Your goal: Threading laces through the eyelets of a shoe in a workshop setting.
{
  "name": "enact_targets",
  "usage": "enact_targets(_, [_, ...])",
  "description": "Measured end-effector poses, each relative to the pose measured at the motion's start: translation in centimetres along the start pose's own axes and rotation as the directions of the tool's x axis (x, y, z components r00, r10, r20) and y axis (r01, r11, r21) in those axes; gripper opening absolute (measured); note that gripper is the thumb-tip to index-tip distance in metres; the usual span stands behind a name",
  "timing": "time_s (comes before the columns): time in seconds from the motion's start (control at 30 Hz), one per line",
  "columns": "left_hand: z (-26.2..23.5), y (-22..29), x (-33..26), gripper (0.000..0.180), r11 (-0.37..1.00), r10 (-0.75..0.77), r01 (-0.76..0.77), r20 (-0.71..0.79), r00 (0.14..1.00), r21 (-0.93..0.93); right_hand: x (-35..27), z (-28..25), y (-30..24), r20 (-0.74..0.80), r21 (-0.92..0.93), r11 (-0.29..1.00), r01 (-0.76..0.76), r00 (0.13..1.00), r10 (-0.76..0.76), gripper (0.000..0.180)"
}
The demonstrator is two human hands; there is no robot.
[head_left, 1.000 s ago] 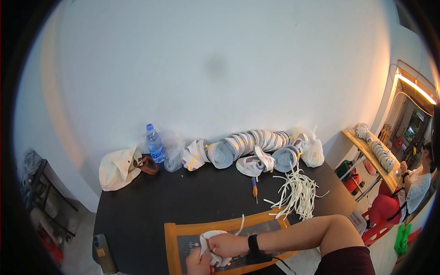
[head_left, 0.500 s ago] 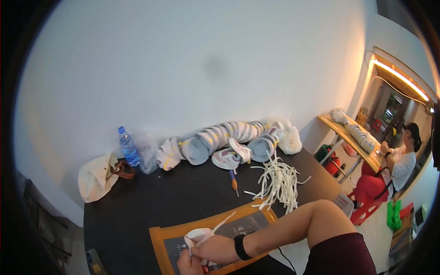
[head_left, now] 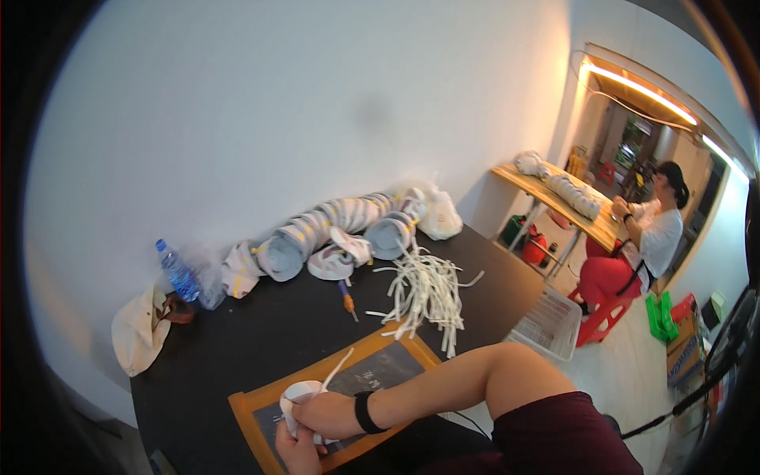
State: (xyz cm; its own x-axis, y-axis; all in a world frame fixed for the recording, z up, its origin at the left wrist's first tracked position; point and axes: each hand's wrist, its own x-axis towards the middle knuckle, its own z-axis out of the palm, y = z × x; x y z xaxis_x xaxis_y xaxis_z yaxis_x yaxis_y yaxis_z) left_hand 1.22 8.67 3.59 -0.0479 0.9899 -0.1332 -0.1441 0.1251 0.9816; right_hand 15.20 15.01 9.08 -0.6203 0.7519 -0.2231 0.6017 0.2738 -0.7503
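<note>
At the near edge of the dark table, my left hand (head_left: 298, 453) and my right hand (head_left: 326, 416) are closed on a white shoe upper (head_left: 302, 389). A white lace (head_left: 339, 369) sticks up from it toward the back. My fingers cover much of the upper, so the lace's lower end is hidden. Under the hands lies a dark board (head_left: 386, 366) edged with brown tape. Beyond it are a loose pile of white laces (head_left: 431, 297) and a pointed tool (head_left: 347, 302) with a purple and orange handle. Another white shoe upper (head_left: 332, 261) rests behind the tool.
Nested rows of shoe uppers (head_left: 317, 229) line the wall. To their left stand a water bottle (head_left: 177, 271) and a cream cloth bag (head_left: 141, 332). A white plastic bag (head_left: 440, 214) sits at the right end. Another person (head_left: 645, 229) works at a wooden table (head_left: 546, 190).
My view has swung to the right, so the table things sit further left and more of the room shows. Both hands still hold the shoe upper.
</note>
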Motion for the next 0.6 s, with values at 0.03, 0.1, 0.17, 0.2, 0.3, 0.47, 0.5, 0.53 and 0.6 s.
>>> enact_targets(0.03, [-0.1, -0.2, 0.2, 0.013, 1.0, 0.008, -0.008, -0.015, 1.0, 0.024, -0.5, 0.0, -0.1, -0.043, 0.141, 0.99, -0.017, 0.999, 0.023, 0.042])
enact_targets(0.1, [0.0, 0.0, -0.1, 0.014, 0.998, 0.013, -0.012, -0.016, 1.0, 0.06, -1.1, 0.3, -0.1, -0.04, 0.031, 0.999, -0.017, 0.999, 0.018, 0.047])
enact_targets(0.17, [0.4, 0.8, -0.4, 0.015, 0.998, 0.055, -0.055, 0.013, 0.998, 0.037, -2.1, 0.4, -0.3, 0.011, -0.005, 1.0, -0.023, 1.0, 0.023, 0.031])
enact_targets(0.2, [-0.4, 0.5, 0.3, 0.02, 0.995, 0.016, -0.022, 0.07, 0.997, 0.092, -3.4, 0.4, -0.5, -0.003, 0.011, 1.0, -0.027, 1.0, 0.027, 0.031])
enact_targets(0.3, [-3.0, -3.6, 1.4, 0.027, 0.962, 0.248, -0.258, 0.109, 0.962, 0.089, -7.0, -0.2, -4.1, 0.047, -0.297, 0.925, 0.237, 0.971, -0.234, 0.019])
enact_targets(0.47, [1.9, 3.3, -4.4, 0.029, 0.673, 0.529, -0.612, 0.308, 0.791, 0.416, -7.8, -2.3, -5.8, -0.134, -0.349, 0.768, 0.537, 0.782, -0.609, 0.019])
enact_targets(0.5, [2.9, 4.8, -5.1, 0.026, 0.394, 0.614, -0.743, 0.447, 0.651, 0.542, -7.2, -2.2, -5.2, -0.091, -0.269, 0.769, 0.58, 0.78, -0.62, 0.02])
enact_targets(0.53, [3.7, 5.9, -5.7, 0.024, 0.071, 0.624, -0.798, 0.598, 0.504, 0.598, -6.6, -1.4, -3.9, -0.08, -0.297, 0.775, 0.557, 0.795, -0.602, 0.02])
enact_targets(0.6, [3.6, 6.6, -6.9, 0.022, -0.257, 0.539, -0.758, 0.74, 0.402, 0.6, -8.3, -2.0, -3.5, -0.041, -0.223, 0.815, 0.535, 0.83, -0.556, 0.018])
